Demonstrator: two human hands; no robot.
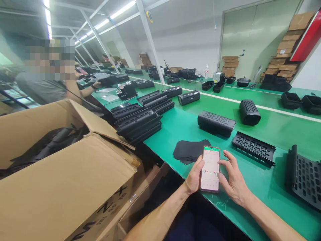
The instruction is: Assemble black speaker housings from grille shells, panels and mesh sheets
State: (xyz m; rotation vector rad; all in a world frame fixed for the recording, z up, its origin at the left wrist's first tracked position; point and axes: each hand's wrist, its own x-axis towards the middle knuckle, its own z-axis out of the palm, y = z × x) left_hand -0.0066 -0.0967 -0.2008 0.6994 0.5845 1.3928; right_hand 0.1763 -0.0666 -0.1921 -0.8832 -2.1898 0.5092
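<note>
My left hand (195,175) is closed round the left side of a smartphone (210,180), held upright above the near edge of the green table (175,130). The phone's screen is lit, white with a green band on top and small red and green marks. At the phone's right edge is my right hand (233,180), fingers apart and thumb and a fingertip by the screen; whether they touch it I cannot tell. A stack of thin black sheets (190,150) lies just behind the phone. Beyond it sits a black perforated housing (217,123).
An open cardboard box (75,177) with black parts stands at left. Stacked black panels (140,124) lie at the table's left edge. Perforated black panels (253,147) lie at right. A second perforated housing (250,112) stands farther back. A co-worker (50,80) is at left.
</note>
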